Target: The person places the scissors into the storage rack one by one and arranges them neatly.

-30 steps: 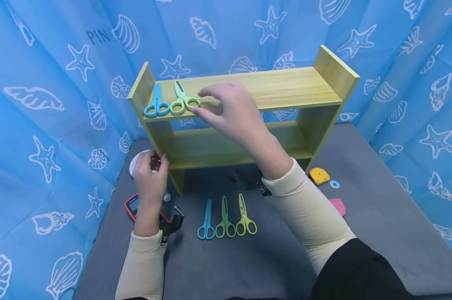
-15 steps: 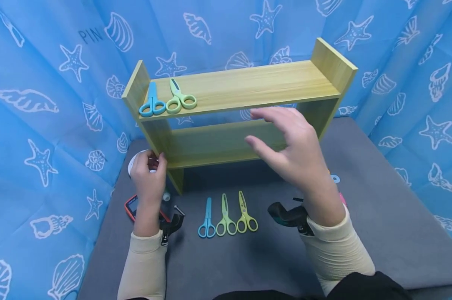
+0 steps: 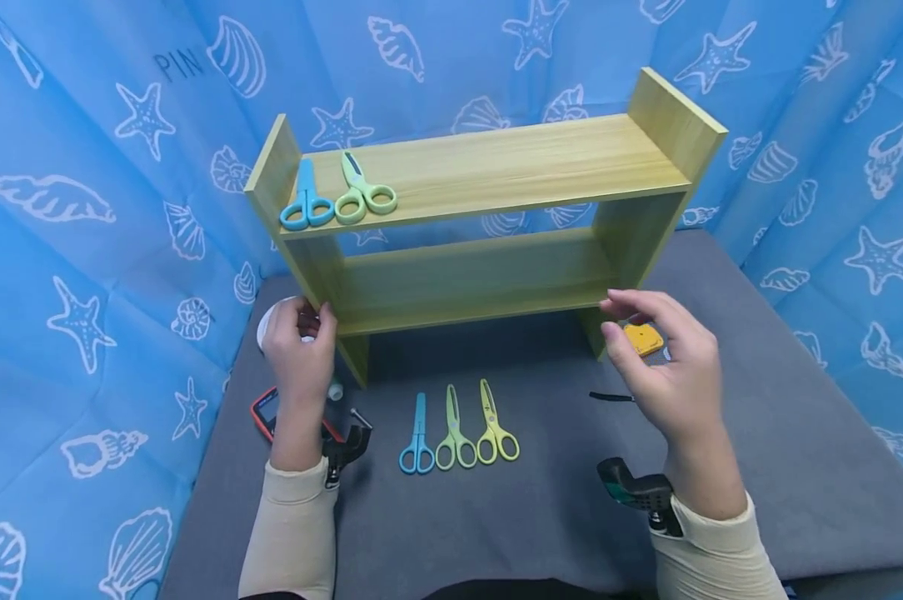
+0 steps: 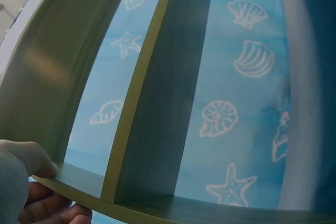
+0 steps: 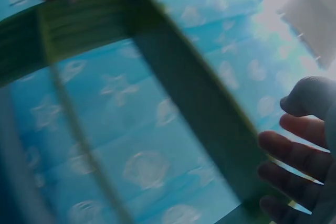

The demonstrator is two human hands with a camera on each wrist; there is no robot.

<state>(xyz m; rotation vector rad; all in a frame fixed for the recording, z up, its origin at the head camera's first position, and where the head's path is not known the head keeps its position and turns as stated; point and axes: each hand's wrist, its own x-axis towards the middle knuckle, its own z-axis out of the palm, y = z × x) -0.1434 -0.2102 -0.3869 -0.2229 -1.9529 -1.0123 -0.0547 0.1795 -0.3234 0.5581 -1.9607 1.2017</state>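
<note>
Blue shell-print curtain (image 3: 459,50) hangs behind a grey surface (image 3: 556,508). Left hand (image 3: 296,350) bent at the fingers, its narrow grip pinches the front edge of the left panel of a wooden shelf (image 3: 496,162). Above that grip, blue scissors (image 3: 306,196) and green scissors (image 3: 357,185) lie at the top board's left end; three more pairs (image 3: 452,417) lie between the hands, towards the surface's near edge. Near the shelf's right foot, the right hand (image 3: 676,371) hovers, grip wide. Left fingers partly hide a white object (image 3: 266,318), right fingers a yellow one (image 3: 644,338); the right wrist view is blurred.
</note>
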